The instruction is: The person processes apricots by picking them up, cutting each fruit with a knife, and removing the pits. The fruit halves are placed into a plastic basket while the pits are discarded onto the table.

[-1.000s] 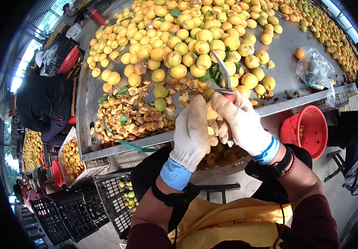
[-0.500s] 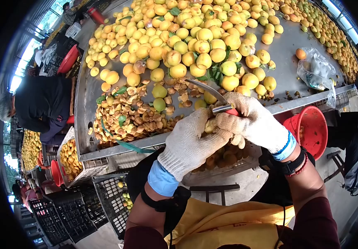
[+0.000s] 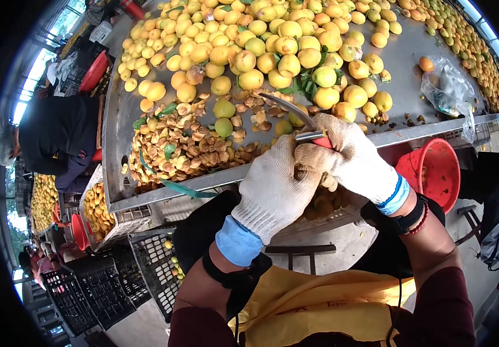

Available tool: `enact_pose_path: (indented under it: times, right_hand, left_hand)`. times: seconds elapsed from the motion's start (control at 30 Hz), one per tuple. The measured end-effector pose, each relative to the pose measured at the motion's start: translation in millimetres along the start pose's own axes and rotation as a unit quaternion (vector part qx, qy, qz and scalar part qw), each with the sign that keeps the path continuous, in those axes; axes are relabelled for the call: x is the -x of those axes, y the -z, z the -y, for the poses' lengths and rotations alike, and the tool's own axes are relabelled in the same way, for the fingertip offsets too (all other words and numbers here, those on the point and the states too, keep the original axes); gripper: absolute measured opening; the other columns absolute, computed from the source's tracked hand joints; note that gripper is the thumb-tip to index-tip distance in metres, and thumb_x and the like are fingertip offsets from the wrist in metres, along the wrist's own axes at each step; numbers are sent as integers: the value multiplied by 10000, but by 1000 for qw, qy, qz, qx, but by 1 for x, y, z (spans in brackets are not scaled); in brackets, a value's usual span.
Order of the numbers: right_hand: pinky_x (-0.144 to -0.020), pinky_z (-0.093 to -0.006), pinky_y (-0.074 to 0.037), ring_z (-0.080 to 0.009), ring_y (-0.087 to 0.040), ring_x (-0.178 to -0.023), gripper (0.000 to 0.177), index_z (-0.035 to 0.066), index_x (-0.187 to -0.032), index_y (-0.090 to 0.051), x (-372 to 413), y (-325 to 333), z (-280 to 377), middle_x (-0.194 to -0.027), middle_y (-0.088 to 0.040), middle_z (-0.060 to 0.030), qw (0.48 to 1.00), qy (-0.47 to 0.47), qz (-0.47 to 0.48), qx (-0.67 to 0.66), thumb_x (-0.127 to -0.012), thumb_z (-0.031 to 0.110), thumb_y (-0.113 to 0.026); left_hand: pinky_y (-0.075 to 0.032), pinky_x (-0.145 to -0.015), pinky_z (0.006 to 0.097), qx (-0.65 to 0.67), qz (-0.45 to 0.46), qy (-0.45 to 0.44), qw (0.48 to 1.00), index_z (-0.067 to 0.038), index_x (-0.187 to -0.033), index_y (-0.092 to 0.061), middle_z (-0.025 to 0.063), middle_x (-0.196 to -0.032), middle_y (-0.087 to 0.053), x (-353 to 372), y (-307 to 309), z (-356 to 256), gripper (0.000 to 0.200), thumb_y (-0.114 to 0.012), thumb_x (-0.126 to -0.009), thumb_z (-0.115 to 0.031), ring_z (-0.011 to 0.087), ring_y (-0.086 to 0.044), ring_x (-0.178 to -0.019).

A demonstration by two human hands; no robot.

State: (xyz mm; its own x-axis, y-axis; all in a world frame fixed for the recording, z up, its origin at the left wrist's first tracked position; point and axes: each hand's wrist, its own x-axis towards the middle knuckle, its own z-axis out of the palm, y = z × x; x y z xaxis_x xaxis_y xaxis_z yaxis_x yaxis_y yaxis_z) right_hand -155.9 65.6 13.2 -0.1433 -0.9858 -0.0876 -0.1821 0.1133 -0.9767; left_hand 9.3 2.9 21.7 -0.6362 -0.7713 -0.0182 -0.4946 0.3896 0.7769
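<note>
My right hand (image 3: 358, 165), in a white knit glove, is closed around the red handle of a curved knife (image 3: 289, 107). The blade points up and left, past a metal collar. My left hand (image 3: 272, 188), gloved too and browned at the fingertips, is closed against the right one. Whatever sits between its fingers is hidden. Both hands are over the front edge of a metal table (image 3: 403, 139). Just beyond them lie yellow apricot-like fruit (image 3: 290, 65) and green leaves (image 3: 306, 85). To the left is a heap of brownish-yellow fruit pieces (image 3: 183, 144).
A red bucket (image 3: 439, 176) stands at the right, below a clear plastic bag (image 3: 446, 87) on the table. Black crates (image 3: 160, 263) and a fruit-filled crate (image 3: 99, 217) are at the left. A person in dark clothing (image 3: 58, 136) bends there. More fruit pieces (image 3: 324, 202) lie below my hands.
Both hands have shifted slightly, the left one a little up and right, while still together. The knife stays in my right hand. The camera view has moved a little.
</note>
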Motion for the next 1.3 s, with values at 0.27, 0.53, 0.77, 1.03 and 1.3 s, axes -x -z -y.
enact_pose_path:
  times: [0.27,0.53,0.77,1.03,1.3]
  right_hand:
    - [-460,-264,-452,-90,-567,-491,318,16,-895,-591,-6,-17,-16,-689,-579,-24,992,-19,-43,-113,-952,279,-760]
    - [-374,-241,-445,-96,-537,-422,295,19,-965,-616,-8,-10,10,-667,-594,-12,967,-163,9,-194,-969,289,-734]
    - [-425,-242,-460,-94,-555,-496,380,31,-1007,-642,4,11,20,-791,-647,-33,979,-153,-25,-132,-962,401,-719]
    - [-306,-242,-415,-113,-511,-364,304,32,-1140,-599,22,106,-3,-748,-660,-33,924,-15,-258,-281,-1058,325,-602]
    - [-348,-206,-415,-63,-504,-404,351,8,-1094,-684,39,104,-4,-734,-620,20,934,-6,-237,-269,-1061,345,-593]
  left_hand:
    - [-575,-684,518,2,-20,1,1000,-25,-1036,-612,223,-855,-704,0,-11,17,403,-680,-940,-410,433,-713,-810]
    - [-581,-686,523,-35,-55,-28,997,-22,-1060,-607,239,-868,-705,-3,-19,24,365,-690,-907,-342,430,-717,-834]
    - [-587,-744,441,50,32,11,998,-24,-1142,-600,193,-925,-707,2,-6,24,355,-714,-933,-288,386,-727,-894]
    - [-592,-846,341,56,125,-53,989,-19,-1353,-567,150,-1130,-726,36,-15,27,441,-685,-972,-208,261,-742,-955]
    - [-530,-897,271,49,110,-180,976,13,-1355,-604,113,-1209,-670,38,-22,13,388,-644,-987,-101,141,-627,-1034]
